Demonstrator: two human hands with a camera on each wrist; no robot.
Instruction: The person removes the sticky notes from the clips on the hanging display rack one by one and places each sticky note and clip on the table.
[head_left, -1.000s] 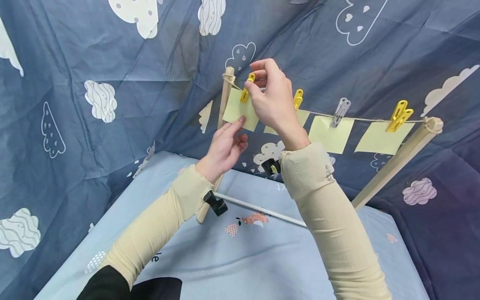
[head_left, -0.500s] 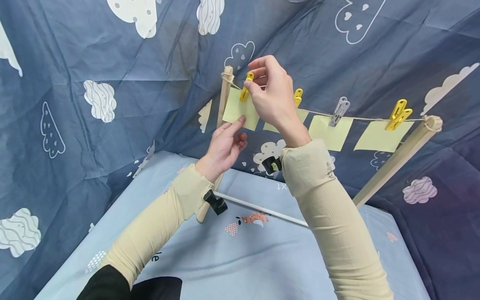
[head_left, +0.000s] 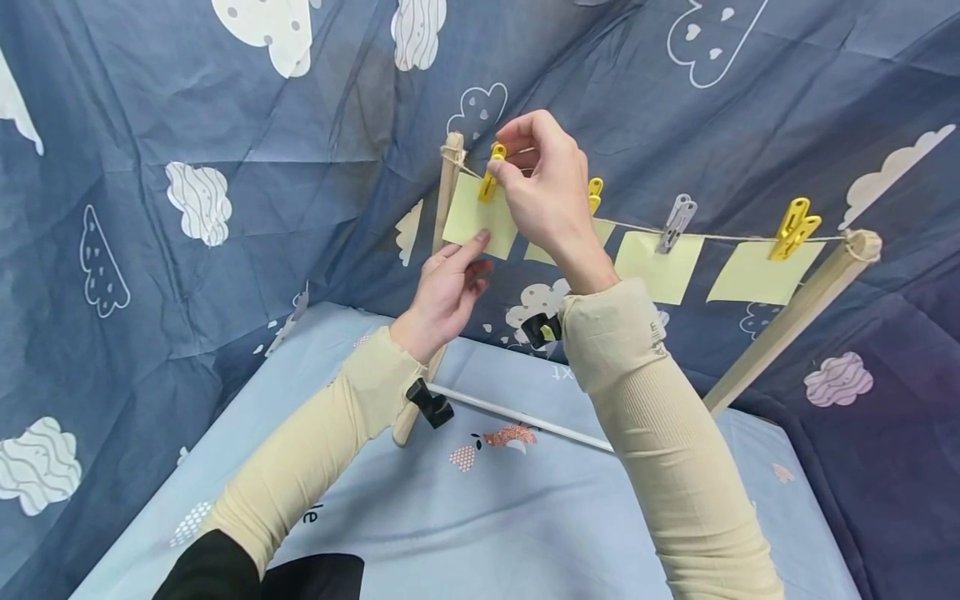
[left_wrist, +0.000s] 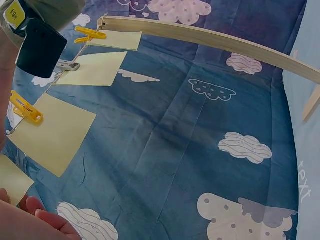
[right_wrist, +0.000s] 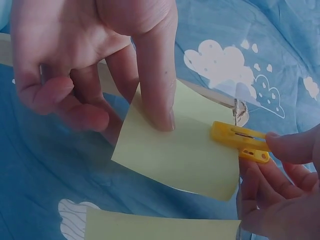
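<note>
My left hand (head_left: pixel 442 296) pinches the lower edge of a pale yellow paper note (head_left: pixel 468 218), thumb in front and fingers behind. My right hand (head_left: pixel 551 192) pinches the handle end of a yellow clothespin (head_left: pixel 490 185) between thumb and fingers. In the right wrist view the clothespin (right_wrist: pixel 225 135) sits over the note's edge (right_wrist: pixel 185 160) at the string. The left wrist view catches only part of the left hand (left_wrist: pixel 47 222) and a corner of that note (left_wrist: pixel 12 180). Some of the right hand's fingers are hidden behind the clothespin.
The string (head_left: pixel 637 227) runs between a left wooden post (head_left: pixel 446 196) and a right wooden post (head_left: pixel 795 325). More notes hang from it by yellow clothespins (head_left: pixel 795 229) and a grey clothespin (head_left: pixel 677 223). A white rod (head_left: pixel 525 418) lies low across the light blue cloth (head_left: pixel 480 517).
</note>
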